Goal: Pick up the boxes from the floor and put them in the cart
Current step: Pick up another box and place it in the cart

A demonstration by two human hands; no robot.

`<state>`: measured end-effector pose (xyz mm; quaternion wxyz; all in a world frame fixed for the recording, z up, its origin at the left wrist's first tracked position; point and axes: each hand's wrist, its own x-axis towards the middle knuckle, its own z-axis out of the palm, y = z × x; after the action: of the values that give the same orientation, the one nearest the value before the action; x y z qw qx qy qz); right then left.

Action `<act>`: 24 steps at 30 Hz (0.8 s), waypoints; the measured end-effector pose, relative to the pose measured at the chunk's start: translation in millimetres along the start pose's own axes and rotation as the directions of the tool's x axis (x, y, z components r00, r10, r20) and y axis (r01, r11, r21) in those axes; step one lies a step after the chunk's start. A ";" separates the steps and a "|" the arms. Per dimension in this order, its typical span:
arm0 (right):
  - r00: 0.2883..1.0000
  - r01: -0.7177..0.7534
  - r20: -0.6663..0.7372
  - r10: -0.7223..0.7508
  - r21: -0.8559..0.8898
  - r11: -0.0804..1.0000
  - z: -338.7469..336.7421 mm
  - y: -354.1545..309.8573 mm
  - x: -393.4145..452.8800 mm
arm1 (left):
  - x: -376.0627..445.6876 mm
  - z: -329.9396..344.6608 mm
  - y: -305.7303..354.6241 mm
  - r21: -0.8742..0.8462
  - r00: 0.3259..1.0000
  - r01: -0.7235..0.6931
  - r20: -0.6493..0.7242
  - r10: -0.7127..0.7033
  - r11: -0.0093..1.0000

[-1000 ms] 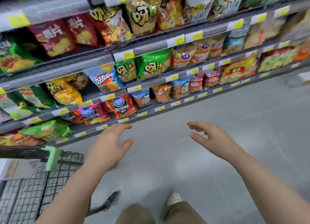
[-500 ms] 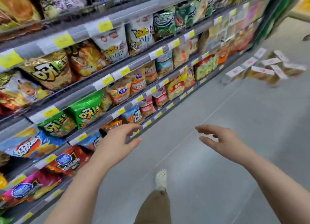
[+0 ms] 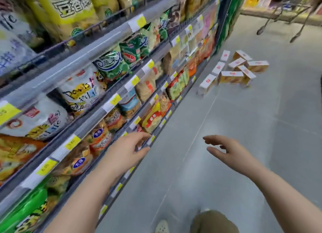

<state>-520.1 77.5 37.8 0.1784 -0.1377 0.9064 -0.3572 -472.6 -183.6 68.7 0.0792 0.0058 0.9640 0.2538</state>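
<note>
We noted a grey tiled floor (image 3: pixel 235 128) running down a shop aisle, with a white shoe (image 3: pixel 162 226) at the near edge. The left hand (image 3: pixel 128 150) hung before the shelving (image 3: pixel 97 110) on the left, fingers straight and spread, holding nothing. The right hand (image 3: pixel 224 149) hung over bare floor, fingers loosely extended, likewise empty. The shelves carried snack bags (image 3: pixel 81 88) behind yellow price tags (print blurred). Farther on, well apart from both hands, the boxes (image 3: pixel 233 70) lay scattered on the floor beside the shelf foot. Those nearest the shelf lay roughly in line along the aisle; the others pointed various ways. Beyond stood a trolley's legs (image 3: pixel 282 23).
</note>
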 end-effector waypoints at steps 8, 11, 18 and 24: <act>0.998 -0.048 -0.030 0.049 0.028 0.998 -98.6 86.1 103.3 | 155.4 19.8 56.9 0.056 0.999 -0.026 0.032 0.025 0.998; 0.999 -0.045 -0.026 0.046 0.028 0.999 -160.7 120.8 150.1 | 225.1 25.8 96.6 0.038 1.000 -0.015 0.007 0.015 0.999; 1.000 -0.012 0.010 0.013 -0.045 0.999 -271.1 181.3 238.1 | 356.4 41.0 175.1 0.047 1.000 -0.010 -0.029 0.012 0.999; 0.999 0.026 0.034 -0.022 -0.109 0.994 -330.9 214.1 319.3 | 455.8 51.5 201.5 -0.004 0.995 0.077 -0.059 -0.077 0.997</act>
<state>-972.6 306.5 42.2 0.1810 -0.1639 0.9199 -0.3070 -920.4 40.6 55.0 0.0605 -0.0389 0.9652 0.2515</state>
